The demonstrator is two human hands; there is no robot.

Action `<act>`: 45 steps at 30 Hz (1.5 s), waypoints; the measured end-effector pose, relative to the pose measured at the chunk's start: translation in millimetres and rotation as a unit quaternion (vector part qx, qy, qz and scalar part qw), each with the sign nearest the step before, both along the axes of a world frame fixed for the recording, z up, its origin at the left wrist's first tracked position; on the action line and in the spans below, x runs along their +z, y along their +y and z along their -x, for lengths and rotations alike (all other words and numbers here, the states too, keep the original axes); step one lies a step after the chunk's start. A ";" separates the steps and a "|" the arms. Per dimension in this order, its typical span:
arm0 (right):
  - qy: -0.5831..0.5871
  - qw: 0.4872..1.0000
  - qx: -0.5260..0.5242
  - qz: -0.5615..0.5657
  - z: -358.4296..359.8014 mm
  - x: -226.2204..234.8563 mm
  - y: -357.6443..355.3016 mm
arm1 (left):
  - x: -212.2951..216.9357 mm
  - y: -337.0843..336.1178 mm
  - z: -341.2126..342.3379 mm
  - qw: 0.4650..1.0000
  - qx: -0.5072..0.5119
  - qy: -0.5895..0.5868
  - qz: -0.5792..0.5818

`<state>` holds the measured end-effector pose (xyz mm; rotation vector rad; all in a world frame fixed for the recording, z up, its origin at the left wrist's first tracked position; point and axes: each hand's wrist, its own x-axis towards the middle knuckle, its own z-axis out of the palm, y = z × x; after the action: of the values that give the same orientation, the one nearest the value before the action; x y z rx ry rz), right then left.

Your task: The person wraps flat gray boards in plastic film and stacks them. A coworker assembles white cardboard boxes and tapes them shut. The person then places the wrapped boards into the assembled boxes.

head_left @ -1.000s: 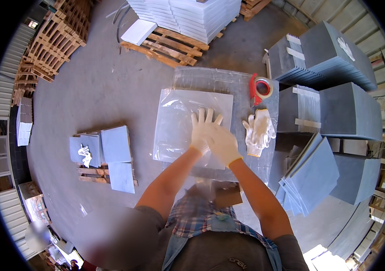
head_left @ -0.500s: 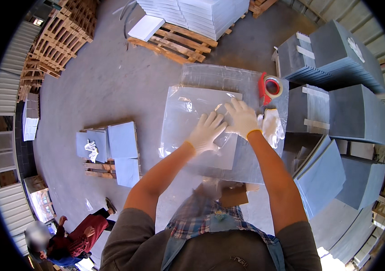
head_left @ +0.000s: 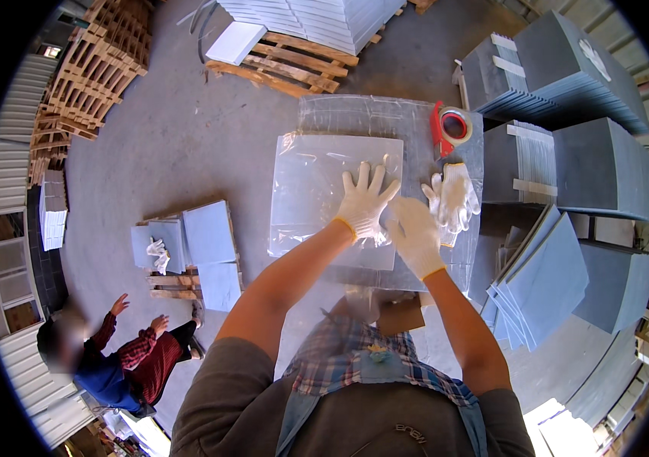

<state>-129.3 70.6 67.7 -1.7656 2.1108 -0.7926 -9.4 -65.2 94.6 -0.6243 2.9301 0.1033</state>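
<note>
A pale grey square panel (head_left: 313,206) lies on the worktable (head_left: 340,114), covered by shiny clear plastic film (head_left: 294,240). My left hand (head_left: 366,199), in a white knit glove, presses flat on it with fingers spread, near the panel's right side. Close beside that wrist, at the panel's right edge, my right hand (head_left: 416,238) is gloved too. Its fingers are drawn together and bent down; what they hold, if anything, is hidden. A spare pair of white gloves (head_left: 454,199) lies just right of my right hand. Beyond the gloves sits a red tape dispenser (head_left: 439,133) with a roll in it.
Stacks of grey slabs (head_left: 606,167) stand at the right, with loose slabs (head_left: 541,270) leaning nearer me. Panels (head_left: 210,232) rest on a low pallet at left. Another person (head_left: 138,362) stands at lower left. Wooden pallets (head_left: 294,68) and white stacked boxes (head_left: 309,23) are at the back.
My right hand has come down toward me, from the upper part of the panel to its right edge. My left hand has slid slightly right, fingers spread wider. The other person has shifted toward the pallet.
</note>
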 end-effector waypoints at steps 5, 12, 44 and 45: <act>-0.057 0.998 0.012 -0.017 -50.9 35.2 28.7 | -11.2 1.7 0.6 0.999 0.018 0.028 -0.034; -0.060 0.988 -0.015 -0.141 -54.3 19.8 33.1 | 7.6 0.0 -0.9 0.997 0.019 -0.046 -0.056; -0.068 0.691 -0.718 -0.053 99.1 15.0 401.1 | 14.8 23.9 19.9 0.992 0.063 -0.082 -0.068; -0.048 0.660 -0.744 -0.097 106.4 18.1 414.9 | 13.4 23.7 19.1 0.992 0.063 -0.080 -0.068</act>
<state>-235.7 485.4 85.8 0.5287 3.0382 -0.7699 -28.5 -41.4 108.0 -0.7582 2.7011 0.2507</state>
